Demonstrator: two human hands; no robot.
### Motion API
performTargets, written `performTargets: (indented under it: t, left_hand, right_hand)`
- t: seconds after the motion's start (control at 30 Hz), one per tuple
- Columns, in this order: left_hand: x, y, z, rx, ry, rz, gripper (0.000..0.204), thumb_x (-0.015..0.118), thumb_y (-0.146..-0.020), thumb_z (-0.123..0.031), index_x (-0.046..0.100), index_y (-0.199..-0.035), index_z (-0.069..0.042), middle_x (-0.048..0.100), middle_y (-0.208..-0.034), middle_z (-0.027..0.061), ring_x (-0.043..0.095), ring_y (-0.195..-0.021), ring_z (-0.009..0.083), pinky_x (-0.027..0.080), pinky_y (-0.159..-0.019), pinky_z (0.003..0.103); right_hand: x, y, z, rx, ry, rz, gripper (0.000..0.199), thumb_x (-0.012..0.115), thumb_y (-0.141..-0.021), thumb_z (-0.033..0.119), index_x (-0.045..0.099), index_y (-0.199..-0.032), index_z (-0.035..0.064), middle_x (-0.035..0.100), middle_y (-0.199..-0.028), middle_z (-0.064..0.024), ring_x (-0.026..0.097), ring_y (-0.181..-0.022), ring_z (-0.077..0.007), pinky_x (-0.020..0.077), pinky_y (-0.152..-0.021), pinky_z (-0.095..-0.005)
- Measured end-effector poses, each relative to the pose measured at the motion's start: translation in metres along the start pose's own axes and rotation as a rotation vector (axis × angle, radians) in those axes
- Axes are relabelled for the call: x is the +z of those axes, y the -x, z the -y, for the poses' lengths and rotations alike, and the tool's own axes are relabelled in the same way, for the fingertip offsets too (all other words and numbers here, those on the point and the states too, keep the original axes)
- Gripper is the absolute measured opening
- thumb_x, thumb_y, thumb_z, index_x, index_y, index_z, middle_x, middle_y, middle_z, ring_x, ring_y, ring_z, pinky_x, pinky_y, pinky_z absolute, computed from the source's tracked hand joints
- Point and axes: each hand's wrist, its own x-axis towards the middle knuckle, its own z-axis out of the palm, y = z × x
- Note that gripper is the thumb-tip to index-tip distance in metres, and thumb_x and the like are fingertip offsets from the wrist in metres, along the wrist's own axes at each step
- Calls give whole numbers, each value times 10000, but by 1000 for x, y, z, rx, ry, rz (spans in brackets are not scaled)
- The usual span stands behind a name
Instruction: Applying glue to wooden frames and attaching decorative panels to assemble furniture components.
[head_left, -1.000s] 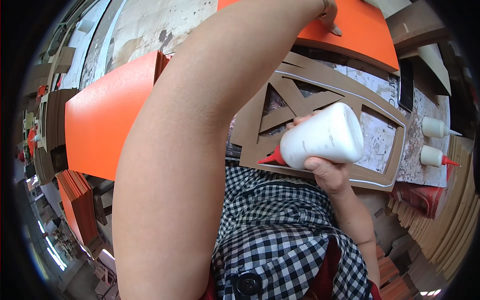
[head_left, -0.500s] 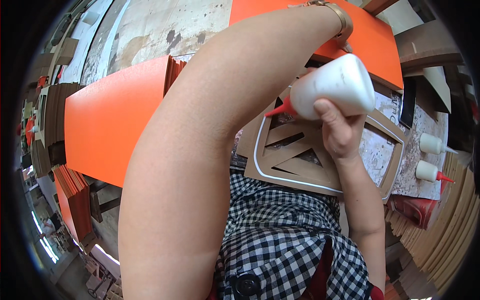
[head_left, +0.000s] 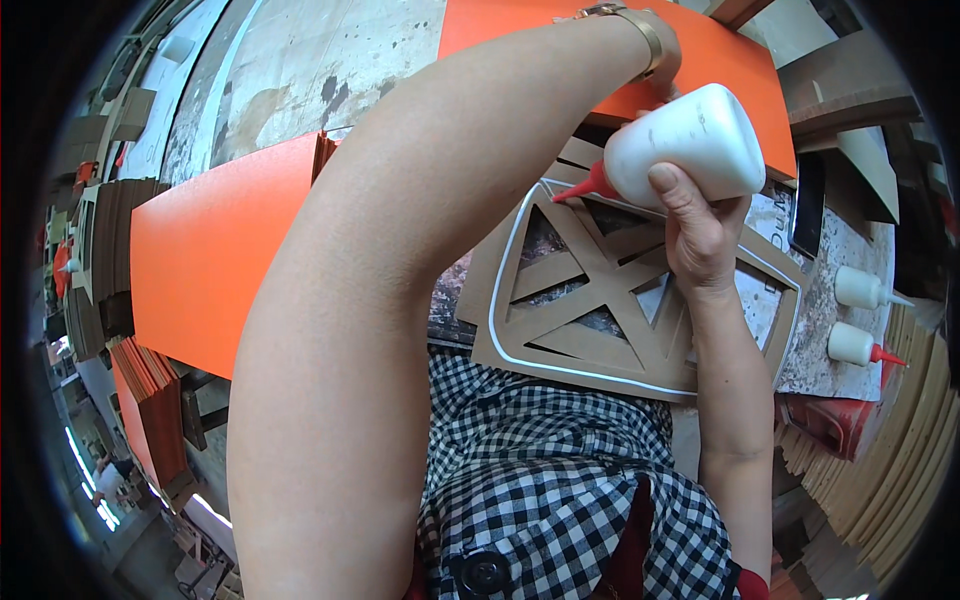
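Note:
My right hand (head_left: 700, 225) is wrapped round a white squeeze bottle (head_left: 685, 145), which lies tilted with its red nozzle (head_left: 585, 187) pointing down to the left. The nozzle tip is at the far left corner of a brown cut-out board (head_left: 622, 283) with crossing bars. A line of white glue (head_left: 560, 370) runs along the board's rim. My left arm reaches across above the board, and my left hand (head_left: 665, 65) is by an orange panel (head_left: 545, 70) at the back. The bottle hides part of that hand, and its fingers barely show.
Two smaller glue bottles (head_left: 858, 287) (head_left: 851, 344) lie on the right of the table, near a dark phone (head_left: 808, 205). Stacked orange panels (head_left: 215, 260) stand at left. Wooden strips (head_left: 890, 440) and a red container (head_left: 825, 425) are at lower right.
My right hand has moved the bottle slightly away and to the right. The white line now reaches round the board's far left corner. My left hand has shifted slightly left.

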Motion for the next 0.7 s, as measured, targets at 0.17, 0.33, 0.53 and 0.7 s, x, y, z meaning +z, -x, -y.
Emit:
performTargets:
  t: [0.17,0.33,0.53,0.7]
  left_hand:
    - [33,-82,16,91,175,152,862,737,-605,-587,495,-1289,-121,437,-1357,101,411,-1200,455,352,-896,680]
    - [35,-71,9,196,192,314,809,703,-640,-605,502,-1283,-157,453,-1349,63,434,-1209,387,341,-896,700]
    - [19,-45,16,175,149,337,799,673,-679,-603,459,-1318,-174,435,-1367,41,431,-1231,324,320,-893,724]
    - [20,-45,15,195,167,311,823,667,-689,-600,419,-1346,-171,403,-1390,40,411,-1251,306,301,-911,723]
  right_hand:
    - [-20,18,10,35,-42,17,429,733,-697,-5,559,-1089,-12,661,-919,-123,654,-768,-212,549,-707,-279]
    - [-56,46,22,99,17,39,572,703,-676,-6,459,-1193,4,610,-1011,-179,622,-868,-287,523,-788,-358]
    - [-68,79,48,136,16,45,721,692,-639,59,361,-1276,0,543,-1113,-231,571,-994,-358,477,-885,-458]
    - [-99,108,58,139,-38,42,752,701,-624,114,348,-1275,-17,528,-1122,-222,553,-1015,-349,449,-907,-480]
